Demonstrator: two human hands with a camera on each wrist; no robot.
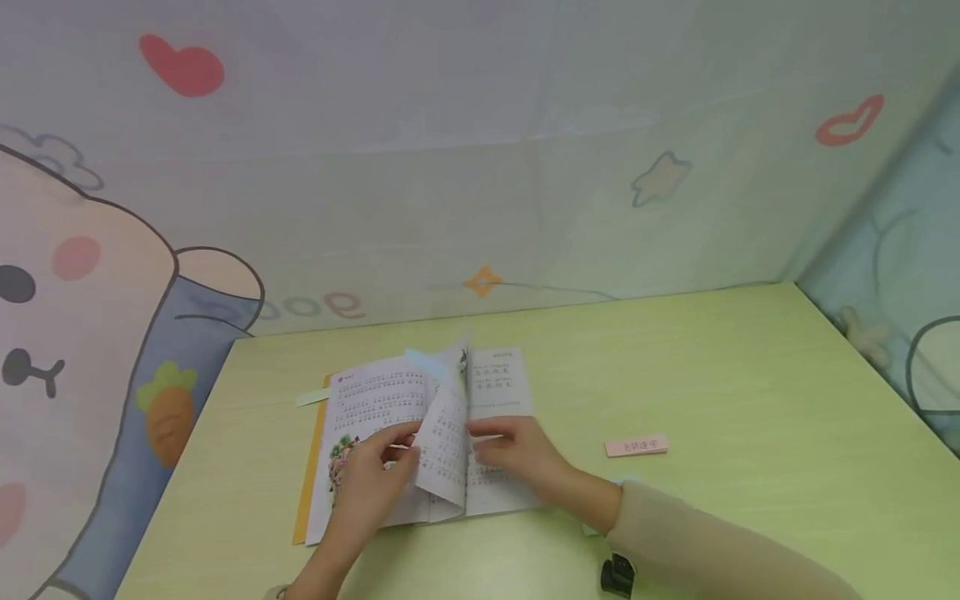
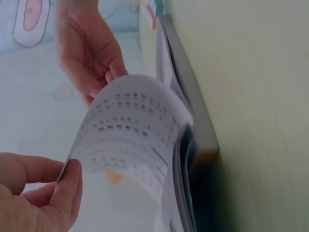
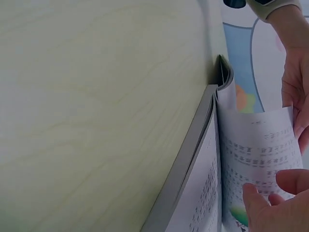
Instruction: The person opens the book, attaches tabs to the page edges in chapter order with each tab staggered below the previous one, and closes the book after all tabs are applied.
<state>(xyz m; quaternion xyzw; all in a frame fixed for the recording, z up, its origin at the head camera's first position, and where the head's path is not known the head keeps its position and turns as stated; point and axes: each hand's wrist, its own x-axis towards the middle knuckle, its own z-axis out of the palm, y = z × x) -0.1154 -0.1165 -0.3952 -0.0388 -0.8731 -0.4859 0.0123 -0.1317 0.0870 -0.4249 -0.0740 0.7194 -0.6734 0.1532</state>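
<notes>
Left fingers [image 2: 66,197] pinch Chinese-printed page [image 2: 128,113] | right fingers [image 3: 255,204] parted | pink slip [image 1: 636,447]: handwritten, unclear

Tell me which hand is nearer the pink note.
Right. The right hand, over the book, is left of the pink note; the left hand, pinching a lifted page, is farther left.

the book [image 1: 375,406] has thin, smooth, matt paper pages. the pink slip [image 1: 636,447] looks like matt paper too. the worktop [image 1: 750,383] looks like smooth wood with faint lines. the sleeve [image 1: 712,546] looks like matt cloth. the wall sheet [image 1: 450,100] looks like creased cloth.
</notes>
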